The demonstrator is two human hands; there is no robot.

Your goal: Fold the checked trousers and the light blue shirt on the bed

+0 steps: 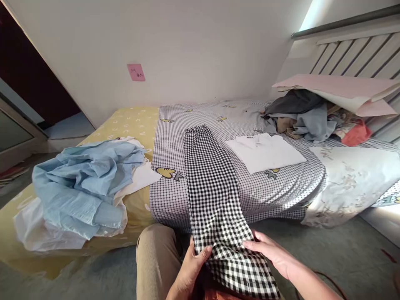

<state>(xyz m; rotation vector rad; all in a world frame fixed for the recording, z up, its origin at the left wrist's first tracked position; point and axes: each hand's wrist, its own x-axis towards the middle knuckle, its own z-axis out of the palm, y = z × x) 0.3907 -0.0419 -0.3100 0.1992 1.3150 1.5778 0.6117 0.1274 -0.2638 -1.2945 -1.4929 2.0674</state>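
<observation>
Black-and-white checked trousers (212, 179), laid lengthwise in a long narrow strip, stretch from the bed down over its edge toward my lap. Their gathered waistband lies at the far end on the bed. My left hand (195, 260) grips the left edge of the cloth, thumb on top and fingers underneath. Opposite it, my right hand (265, 248) pinches the right edge in the same way. The lower end hangs between and past my hands. A folded white shirt (265, 152) rests flat on the bed to the right of the trousers.
Rumpled light-blue clothing (90, 179) with white garments is heaped on the yellow sheet at left. Dark and grey clothes (306, 112) are piled at the right rear beneath pink card (337, 89). A white flowered cloth (350, 179) drapes over the bed's right front edge.
</observation>
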